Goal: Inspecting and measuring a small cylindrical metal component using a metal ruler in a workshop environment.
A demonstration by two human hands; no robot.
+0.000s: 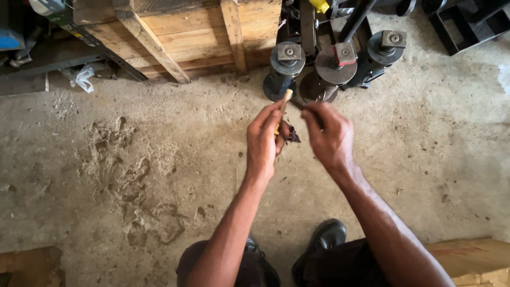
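Note:
My left hand [264,139] is closed around a thin wooden-handled tool [286,99], its pale handle end sticking up past my fingers. A small dark scrap [291,135] shows just beside that hand, between both hands. My right hand [329,135] is pinched shut close to the left one, fingers curled on something dark and thin that is mostly hidden. Both hands hover above the concrete floor [159,159], just in front of three round dark metal parts [334,66] standing upright.
A wooden crate [191,32] stands at the back left. Black metal frames [467,21] lie at the back right. A white plastic bag [82,77] lies by the crate. My black shoes [326,236] are below, and a wooden board [473,258] sits at the lower right.

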